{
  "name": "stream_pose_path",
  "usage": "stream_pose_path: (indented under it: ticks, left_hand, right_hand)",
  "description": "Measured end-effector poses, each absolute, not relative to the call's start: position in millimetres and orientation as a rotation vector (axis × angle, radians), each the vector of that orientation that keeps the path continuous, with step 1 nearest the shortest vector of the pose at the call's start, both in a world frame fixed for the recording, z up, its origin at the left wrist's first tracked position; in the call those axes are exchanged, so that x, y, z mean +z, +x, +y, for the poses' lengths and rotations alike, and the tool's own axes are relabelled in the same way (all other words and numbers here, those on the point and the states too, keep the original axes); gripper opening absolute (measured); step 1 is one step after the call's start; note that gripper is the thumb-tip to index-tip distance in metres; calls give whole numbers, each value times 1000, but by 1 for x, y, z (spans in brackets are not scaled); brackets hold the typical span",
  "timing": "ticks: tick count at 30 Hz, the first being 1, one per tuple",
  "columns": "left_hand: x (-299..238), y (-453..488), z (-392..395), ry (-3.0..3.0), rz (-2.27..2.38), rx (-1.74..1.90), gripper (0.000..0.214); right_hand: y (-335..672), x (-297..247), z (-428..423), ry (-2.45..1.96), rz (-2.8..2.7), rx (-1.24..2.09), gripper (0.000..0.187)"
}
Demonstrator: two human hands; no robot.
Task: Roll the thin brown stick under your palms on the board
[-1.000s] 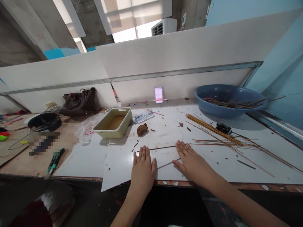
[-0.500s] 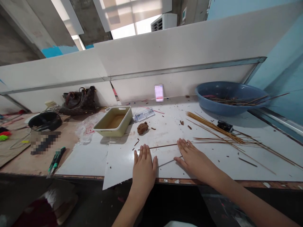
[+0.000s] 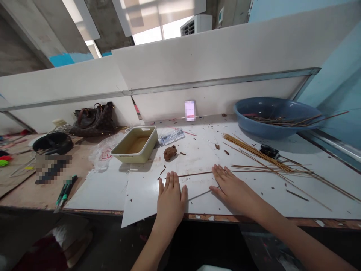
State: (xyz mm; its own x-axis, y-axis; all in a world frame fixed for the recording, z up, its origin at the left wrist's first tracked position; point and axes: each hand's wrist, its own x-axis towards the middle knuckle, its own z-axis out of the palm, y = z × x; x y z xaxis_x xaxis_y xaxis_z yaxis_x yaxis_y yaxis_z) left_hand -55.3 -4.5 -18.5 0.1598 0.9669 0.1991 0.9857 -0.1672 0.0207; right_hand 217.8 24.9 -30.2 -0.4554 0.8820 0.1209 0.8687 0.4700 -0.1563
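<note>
My left hand (image 3: 170,197) lies flat, palm down, on the white board, fingers stretched forward. Further right, my right hand (image 3: 229,186) is also flat with its fingers extended. A thin brown stick (image 3: 194,174) runs between the two hands, its ends passing under or beside the fingertips. Closer to me, a second thin grey line (image 3: 200,195), perhaps another stick or a board edge, spans from the left thumb to the right thumb. Beyond the left hand sits a brown lump (image 3: 170,153) that looks like clay or dough, with small brown bits around it.
A cream rectangular tub (image 3: 146,156) stands left of the lump. Bundled thin sticks (image 3: 254,150) lie to the right, near a small black object (image 3: 269,151). Behind them is a blue basin (image 3: 278,130) holding sticks. A phone (image 3: 190,110) leans at the back; a green-black cutter (image 3: 66,192) lies left.
Both hands stay flat in nearly the same place; the right hand appears very slightly further right. The whole view has shifted a little.
</note>
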Motion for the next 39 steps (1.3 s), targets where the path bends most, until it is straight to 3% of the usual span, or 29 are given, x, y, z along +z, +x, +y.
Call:
stream_pose_path:
  ticks: [9,16,24,31,39]
  left_hand:
    - [-7,-52,14,-2285,-1973,-233,60]
    - [-20,-59,-18,-2274,-1914,-266,60]
    - [-2,-47,10,-2243,-1993,-196,60]
    - [-15,-60,-25,-2242,-1904,-165,60]
    - [4,-48,17,-2223,-2030,-186,60]
  right_hand:
    - [217,-22,43,-1517,-2546,156,86]
    - [218,-37,8,-1502,-2503,9,89]
    - [217,-18,41,-1573,-2551,119,87]
    - [227,-39,5,-1517,-2506,21,85]
    - [219,-18,42,-1613,-2548,61,87]
